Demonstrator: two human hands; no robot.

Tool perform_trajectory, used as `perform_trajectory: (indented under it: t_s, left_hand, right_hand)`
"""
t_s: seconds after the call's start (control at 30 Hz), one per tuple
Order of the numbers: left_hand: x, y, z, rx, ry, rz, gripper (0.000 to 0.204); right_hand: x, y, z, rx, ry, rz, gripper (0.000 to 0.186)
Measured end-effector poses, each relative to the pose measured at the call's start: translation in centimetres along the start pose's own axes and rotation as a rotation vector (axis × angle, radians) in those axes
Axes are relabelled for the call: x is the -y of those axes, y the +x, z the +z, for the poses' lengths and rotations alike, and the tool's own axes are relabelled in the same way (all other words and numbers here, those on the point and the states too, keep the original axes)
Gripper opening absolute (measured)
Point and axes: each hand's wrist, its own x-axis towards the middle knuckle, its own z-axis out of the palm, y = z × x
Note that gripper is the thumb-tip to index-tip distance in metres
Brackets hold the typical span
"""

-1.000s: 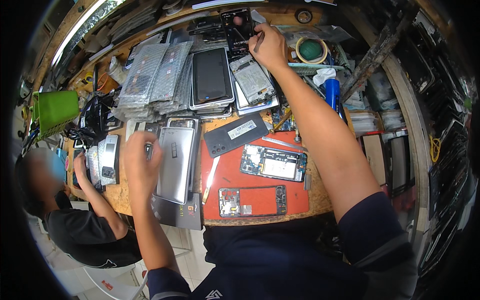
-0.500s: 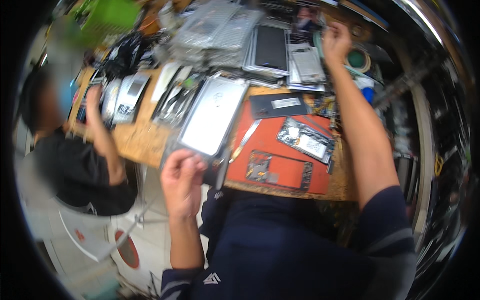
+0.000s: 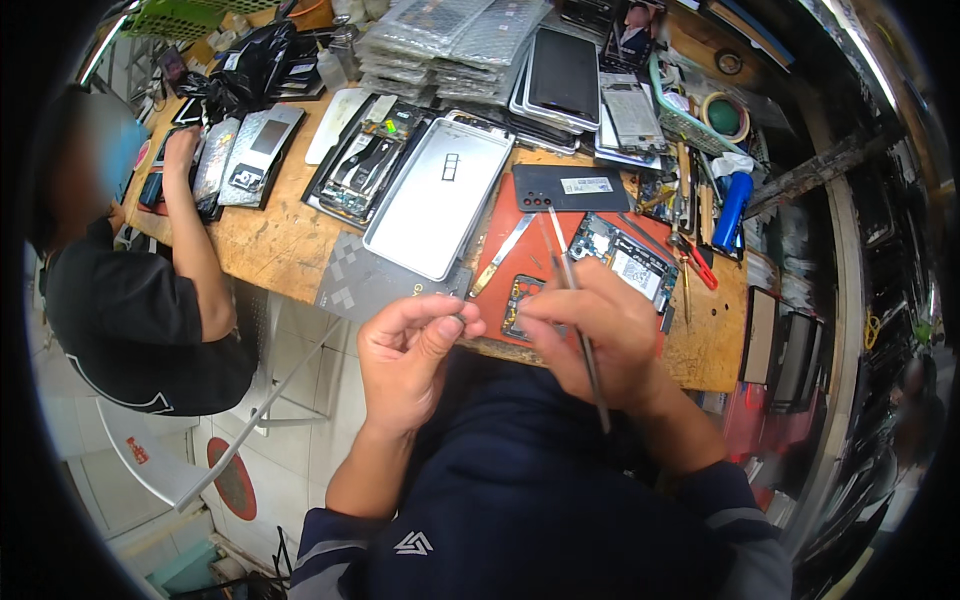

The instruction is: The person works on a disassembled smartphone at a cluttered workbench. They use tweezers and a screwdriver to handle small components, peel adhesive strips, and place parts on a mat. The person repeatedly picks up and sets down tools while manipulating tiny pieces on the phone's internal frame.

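My left hand (image 3: 408, 362) is raised in front of the bench's near edge, thumb and fingertips pinched on a tiny dark piece (image 3: 459, 317) too small to name. Just to its right, my right hand (image 3: 605, 335) grips thin metal tweezers (image 3: 586, 362), their prongs pointing up and away over the red mat (image 3: 510, 262). Partly covered by that hand is a phone frame (image 3: 520, 300). Behind it lie an opened phone (image 3: 632, 262) with its insides showing and a dark phone back cover (image 3: 568, 188). A flat metal pry blade (image 3: 502, 256) rests left of them.
A silver tray-like panel (image 3: 430, 205) and an opened tablet (image 3: 368, 160) lie to the left. Bubble-wrapped packs (image 3: 450, 50) pile up behind, beside stacked tablets (image 3: 562, 85). Tools and a blue bottle (image 3: 733, 210) crowd the right. Another person (image 3: 150, 300) works at the left.
My right hand has come back from the far right of the bench to beside my left hand, now with tweezers in it. My left hand has shifted slightly right.
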Motion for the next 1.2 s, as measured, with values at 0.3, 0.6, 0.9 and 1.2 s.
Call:
perform_trajectory:
  t_s: [0.3, 0.6, 0.9, 1.2]
  left_hand:
    - [0.8, -0.9, 1.7, 0.007, 0.082, 0.083, 0.02]
    - [0.7, -0.6, 2.4, -0.002, 0.145, 0.06, 0.022]
    - [1.2, -0.4, 2.7, 0.041, 0.085, 0.047, 0.015]
    - [1.1, -0.6, 2.6, 0.075, 0.135, 0.049, 0.014]
  right_hand:
    - [0.2, -0.6, 2.6, -0.08, -0.051, -0.054, 0.033]
    - [-0.3, -1.1, 2.5, -0.137, -0.062, -0.08, 0.037]
    - [-0.2, -1.4, 1.9, -0.162, -0.012, -0.076, 0.036]
    - [-0.5, -1.8, 2.1, -0.15, 0.015, -0.063, 0.036]
